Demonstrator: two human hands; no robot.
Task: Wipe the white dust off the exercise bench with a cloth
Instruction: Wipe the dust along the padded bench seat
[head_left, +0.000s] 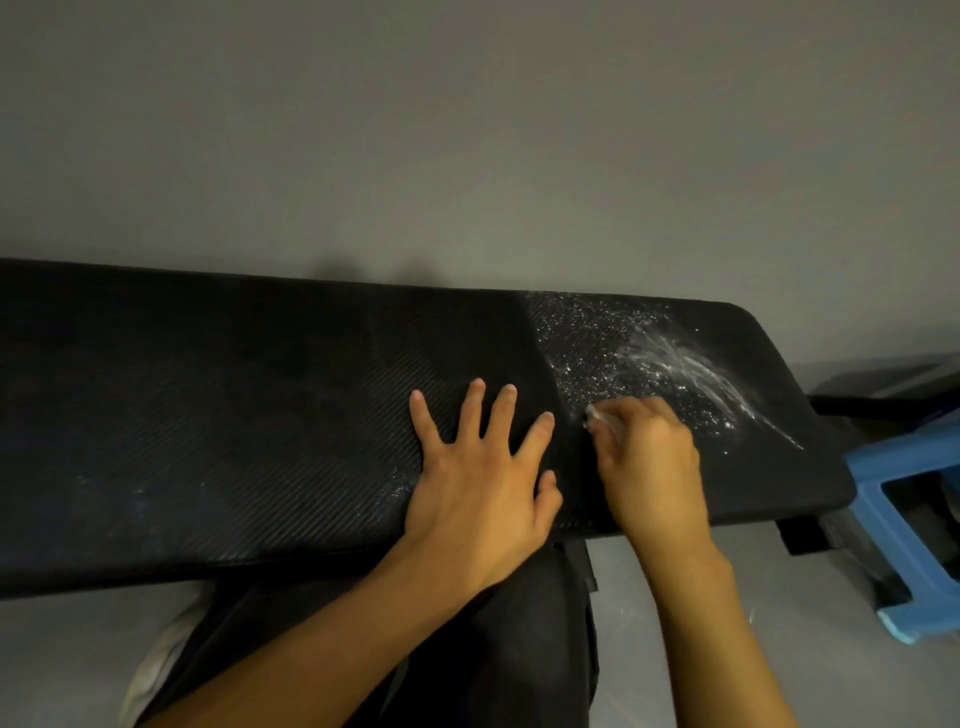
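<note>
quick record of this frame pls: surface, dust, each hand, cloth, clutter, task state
surface: black bench, textured pad, against a grey wall
dust: white dust, specks and streaks, mostly on the right section; faint traces further left
left hand: left hand flat on the bench, fingers spread, holds nothing
right hand: right hand curled round the cloth, at the near edge of the dusty patch
cloth: cloth white, bunched, mostly hidden by the fingers
clutter: blue stool at the bench's right end
task state: dust not yet cleared

Single head view, close above bench (260, 415), angled forward-down toward grey wall (467, 130).
</note>
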